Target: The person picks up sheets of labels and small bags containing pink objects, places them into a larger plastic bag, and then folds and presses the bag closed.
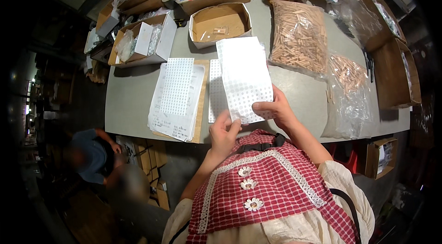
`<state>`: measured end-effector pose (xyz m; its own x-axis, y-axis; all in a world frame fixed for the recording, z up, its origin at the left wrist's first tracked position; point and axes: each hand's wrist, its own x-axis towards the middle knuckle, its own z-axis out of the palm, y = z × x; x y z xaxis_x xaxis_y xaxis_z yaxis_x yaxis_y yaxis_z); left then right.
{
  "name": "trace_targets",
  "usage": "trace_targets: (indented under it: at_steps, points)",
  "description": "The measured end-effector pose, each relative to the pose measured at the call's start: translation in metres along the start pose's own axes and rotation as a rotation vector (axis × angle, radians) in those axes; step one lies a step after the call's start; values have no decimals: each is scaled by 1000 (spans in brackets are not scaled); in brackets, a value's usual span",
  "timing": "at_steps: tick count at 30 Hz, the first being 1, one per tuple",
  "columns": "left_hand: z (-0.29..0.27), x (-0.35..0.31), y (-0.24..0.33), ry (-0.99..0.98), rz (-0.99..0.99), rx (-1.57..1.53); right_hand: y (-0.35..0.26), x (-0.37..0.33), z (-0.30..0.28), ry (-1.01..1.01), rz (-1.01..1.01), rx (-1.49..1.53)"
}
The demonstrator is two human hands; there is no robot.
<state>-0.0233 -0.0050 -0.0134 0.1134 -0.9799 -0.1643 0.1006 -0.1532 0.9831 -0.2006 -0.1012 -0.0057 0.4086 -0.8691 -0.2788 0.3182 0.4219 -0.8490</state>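
Grey tabletop [299, 101] spreads under held paper [244, 66] (boxes [240, 16] behind) — dim floor [183, 156] below.

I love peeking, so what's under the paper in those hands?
Under the held paper, a patterned sheet peeks out at left; the rest beneath is covered.

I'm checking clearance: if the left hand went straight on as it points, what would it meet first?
The left hand would probably meet the held white sheet at its fingertips; depth beyond is unclear.

Matt paper sheet [244, 66]; glossy plastic bag [347, 122]; wooden pegs [347, 76]
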Motion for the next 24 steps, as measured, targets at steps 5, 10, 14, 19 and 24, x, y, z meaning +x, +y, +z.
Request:
trace_targets:
  at_steps: [5, 10, 14, 19, 24]
  points:
    - [0, -1, -1, 27, 70, 43, -7, 2, -2, 1, 19, 32]
    - [3, -1, -1, 38, 78, 32, -5, 3, -3, 14, -14, -16]
    - [1, -2, -3, 23, 61, 84, -9, 3, -3, 13, -13, 4]
    - [-4, -2, -7, -25, 38, 156, -12, 3, -2, 40, -22, -22]
    - [-3, -3, -2, -46, 32, 138, -14, 5, -8, 42, -88, -6]
